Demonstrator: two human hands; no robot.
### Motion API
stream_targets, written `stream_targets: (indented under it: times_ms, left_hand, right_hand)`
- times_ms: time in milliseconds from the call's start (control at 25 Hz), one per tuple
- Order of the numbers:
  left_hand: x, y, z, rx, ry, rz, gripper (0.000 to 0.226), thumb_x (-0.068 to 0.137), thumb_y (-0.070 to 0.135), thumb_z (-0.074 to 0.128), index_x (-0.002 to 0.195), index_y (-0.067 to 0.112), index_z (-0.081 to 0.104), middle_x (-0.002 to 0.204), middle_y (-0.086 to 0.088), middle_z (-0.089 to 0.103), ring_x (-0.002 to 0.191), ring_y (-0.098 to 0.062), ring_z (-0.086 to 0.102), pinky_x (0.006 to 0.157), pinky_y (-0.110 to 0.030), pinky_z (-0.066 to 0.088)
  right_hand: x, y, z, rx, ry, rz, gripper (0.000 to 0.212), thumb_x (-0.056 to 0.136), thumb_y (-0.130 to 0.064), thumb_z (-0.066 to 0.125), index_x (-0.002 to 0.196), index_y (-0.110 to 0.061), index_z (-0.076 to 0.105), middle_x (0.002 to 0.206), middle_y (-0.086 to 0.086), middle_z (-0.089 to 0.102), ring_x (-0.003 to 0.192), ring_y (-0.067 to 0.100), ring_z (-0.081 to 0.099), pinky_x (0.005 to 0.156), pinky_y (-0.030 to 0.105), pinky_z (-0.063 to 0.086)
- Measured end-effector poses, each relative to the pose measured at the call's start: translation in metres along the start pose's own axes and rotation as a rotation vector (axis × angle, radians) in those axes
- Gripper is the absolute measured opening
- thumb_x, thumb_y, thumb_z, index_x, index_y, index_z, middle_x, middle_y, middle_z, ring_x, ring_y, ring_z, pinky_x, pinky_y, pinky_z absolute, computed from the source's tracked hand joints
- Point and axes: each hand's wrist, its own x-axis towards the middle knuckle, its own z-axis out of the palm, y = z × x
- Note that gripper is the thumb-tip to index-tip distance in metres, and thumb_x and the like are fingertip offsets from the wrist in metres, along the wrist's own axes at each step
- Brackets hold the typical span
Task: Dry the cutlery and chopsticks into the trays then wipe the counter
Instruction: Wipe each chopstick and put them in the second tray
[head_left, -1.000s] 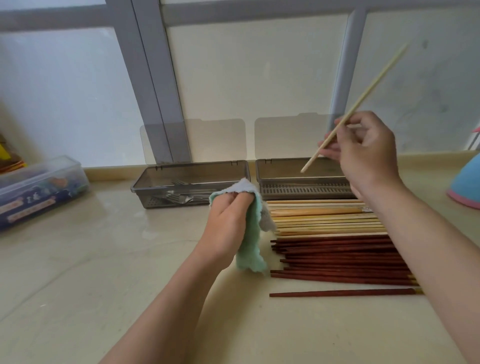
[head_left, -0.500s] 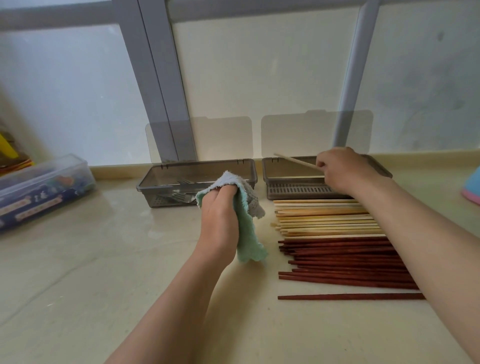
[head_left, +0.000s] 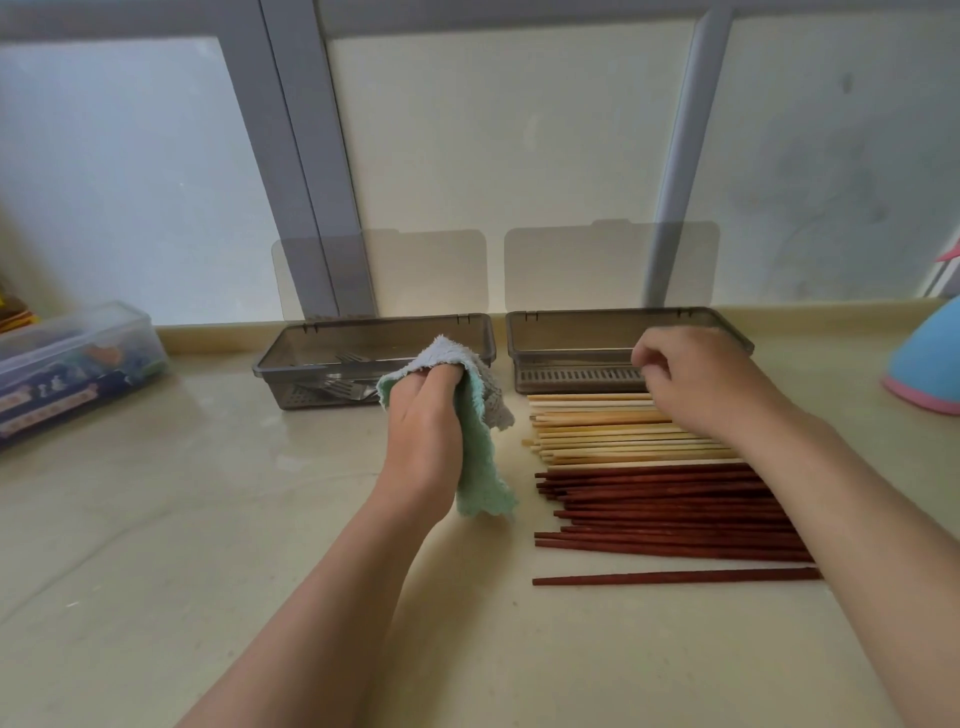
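Note:
My left hand (head_left: 423, 421) grips a green and grey cloth (head_left: 485, 467) just in front of the left grey tray (head_left: 374, 325), which holds several forks (head_left: 337, 387). My right hand (head_left: 696, 379) hovers with loosely curled fingers over the front edge of the right grey tray (head_left: 571, 318). I see nothing in that hand. Several pale wooden chopsticks (head_left: 597, 431) lie in a row on the counter below that tray. Several dark red chopsticks (head_left: 665, 512) lie nearer to me, and one more (head_left: 675, 577) lies apart at the front.
Both trays' clear lids (head_left: 384, 270) stand open against the window. A clear plastic box (head_left: 72, 364) sits at the far left. A blue and pink object (head_left: 930, 364) stands at the right edge. The beige counter (head_left: 208, 519) stretches left of my arm.
My right hand carried a pale chopstick down from the air to the right tray, let it go, and drew back towards the pale row. My left hand kept hold of the cloth.

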Motion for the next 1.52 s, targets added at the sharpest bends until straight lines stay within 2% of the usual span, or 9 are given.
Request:
stream_targets:
  times_ms: [240, 360, 520, 800, 960, 1080, 1240, 1360, 1520]
  left_hand:
    - [-0.002, -0.002, 0.0, 0.054, -0.029, 0.031, 0.02, 0.076, 0.031, 0.045, 0.062, 0.018, 0.048, 0.058, 0.001, 0.04, 0.064, -0.021, 0.037, 0.066, -0.042, 0.035]
    - [-0.002, -0.004, 0.001, 0.063, -0.037, 0.036, 0.022, 0.077, 0.032, 0.045, 0.063, 0.015, 0.048, 0.059, -0.001, 0.039, 0.065, -0.022, 0.036, 0.065, -0.043, 0.034]
    - [-0.001, -0.003, 0.001, 0.085, -0.039, 0.031, 0.028, 0.078, 0.032, 0.045, 0.05, 0.028, 0.046, 0.055, 0.003, 0.041, 0.065, -0.022, 0.038, 0.064, -0.043, 0.036]
    - [-0.008, 0.002, 0.003, 0.076, -0.022, 0.043, 0.036, 0.1, 0.011, 0.04, 0.065, 0.016, 0.045, 0.047, 0.013, 0.048, 0.061, -0.018, 0.046, 0.067, -0.04, 0.039]
    - [-0.006, 0.002, 0.003, 0.1, -0.043, 0.051, 0.044, 0.1, 0.011, 0.04, 0.059, 0.023, 0.048, 0.047, 0.013, 0.047, 0.06, -0.017, 0.044, 0.067, -0.04, 0.039]
    - [-0.004, -0.002, 0.002, 0.138, -0.076, 0.073, 0.058, 0.1, 0.013, 0.04, 0.045, 0.029, 0.049, 0.048, 0.013, 0.045, 0.055, -0.014, 0.043, 0.065, -0.04, 0.038]
    - [-0.003, -0.005, 0.0, 0.141, -0.05, 0.095, 0.05, 0.098, 0.017, 0.042, 0.049, 0.027, 0.047, 0.053, 0.007, 0.043, 0.063, -0.022, 0.04, 0.063, -0.042, 0.036]
    - [-0.002, -0.004, 0.001, 0.153, -0.033, 0.109, 0.055, 0.1, 0.012, 0.04, 0.048, 0.025, 0.046, 0.051, 0.008, 0.045, 0.059, -0.018, 0.044, 0.061, -0.036, 0.037]
    - [-0.006, -0.002, 0.004, 0.199, -0.067, 0.155, 0.047, 0.101, 0.009, 0.038, 0.057, 0.02, 0.048, 0.051, 0.011, 0.052, 0.051, -0.007, 0.047, 0.053, -0.029, 0.041]
  right_hand:
    - [-0.019, 0.006, 0.013, -0.119, -0.321, -0.013, 0.027, 0.099, -0.018, 0.053, 0.117, -0.027, 0.071, 0.12, -0.004, 0.066, 0.111, 0.019, 0.059, 0.096, 0.036, 0.05]
    - [-0.018, 0.009, 0.014, -0.134, -0.292, -0.021, 0.021, 0.098, -0.019, 0.055, 0.108, -0.028, 0.07, 0.113, -0.005, 0.065, 0.108, 0.019, 0.059, 0.094, 0.038, 0.051]
    - [-0.016, 0.009, 0.015, -0.117, -0.287, -0.021, 0.011, 0.099, -0.02, 0.057, 0.103, -0.026, 0.065, 0.105, -0.005, 0.054, 0.102, 0.017, 0.054, 0.092, 0.037, 0.049]
    - [-0.019, 0.006, 0.014, -0.111, -0.276, -0.02, 0.018, 0.095, -0.012, 0.056, 0.085, -0.026, 0.059, 0.097, -0.008, 0.057, 0.095, 0.018, 0.056, 0.085, 0.039, 0.051]
    - [-0.019, 0.009, 0.014, -0.091, -0.268, -0.045, 0.012, 0.098, -0.018, 0.057, 0.1, -0.026, 0.067, 0.104, -0.007, 0.058, 0.1, 0.017, 0.056, 0.09, 0.039, 0.05]
    - [-0.018, 0.008, 0.015, -0.091, -0.268, -0.05, 0.014, 0.098, -0.018, 0.057, 0.093, -0.026, 0.067, 0.1, -0.008, 0.056, 0.097, 0.017, 0.057, 0.088, 0.038, 0.051]
    - [-0.019, 0.006, 0.014, -0.134, -0.287, -0.049, 0.013, 0.1, -0.016, 0.052, 0.092, -0.024, 0.057, 0.101, -0.004, 0.055, 0.094, 0.018, 0.055, 0.087, 0.041, 0.05]
    - [-0.02, 0.003, 0.01, -0.019, -0.117, -0.127, 0.014, 0.103, -0.013, 0.046, 0.095, -0.024, 0.052, 0.097, -0.003, 0.057, 0.088, 0.018, 0.055, 0.079, 0.039, 0.049]
    - [-0.029, -0.018, 0.007, 0.21, 0.021, -0.284, 0.013, 0.103, -0.012, 0.047, 0.102, -0.019, 0.058, 0.093, -0.008, 0.054, 0.083, 0.007, 0.053, 0.067, 0.023, 0.041]
